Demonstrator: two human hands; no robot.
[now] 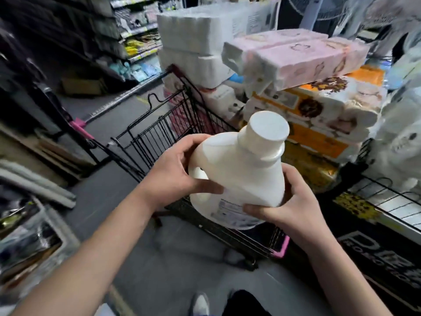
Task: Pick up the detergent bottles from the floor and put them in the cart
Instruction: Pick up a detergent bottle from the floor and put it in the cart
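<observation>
One white plastic detergent bottle (239, 176), smooth, with a round flat cap and a moulded handle, is held above the near end of the black wire cart (159, 137). Its long axis tilts, cap up and away. The left hand (175, 176) grips the handle side; the right hand (289, 208) clasps the body. Wrapped tissue packs (296, 58) fill the cart beyond.

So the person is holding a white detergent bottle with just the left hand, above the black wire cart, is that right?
Not quite: both hands hold it. The head view shows the left hand by the handle and the right hand around the lower body of the white detergent bottle. The rest stands: the bottle is held above the black wire cart.
</observation>
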